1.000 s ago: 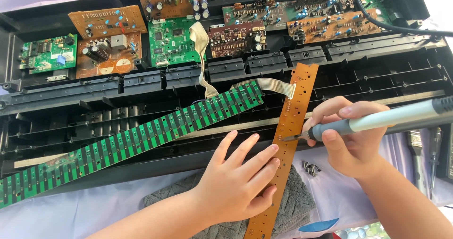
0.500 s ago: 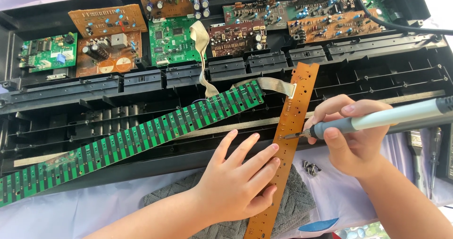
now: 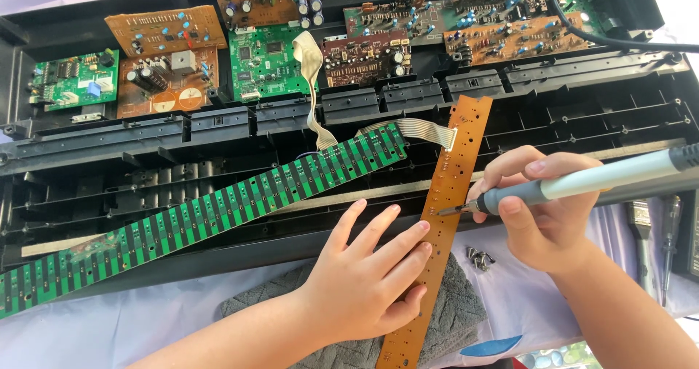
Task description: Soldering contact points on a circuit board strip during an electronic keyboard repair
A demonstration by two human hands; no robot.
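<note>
Seen from the head camera, the left hand [image 3: 360, 289] lies flat with spread fingers pinning a long orange circuit strip [image 3: 443, 223] at lower centre, while the right hand [image 3: 542, 212] grips a soldering iron [image 3: 582, 183] whose tip touches the strip's right edge.

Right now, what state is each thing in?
Left hand: flat, pressing the orange strip board.
Right hand: gripping the soldering iron.
Soldering iron: tip touching the orange board.
Orange strip board: loose, tilted, lower end on grey cloth.
Green strip board: lifted out, lying diagonally.
Keyboard casing: open, circuit boards exposed.
</note>
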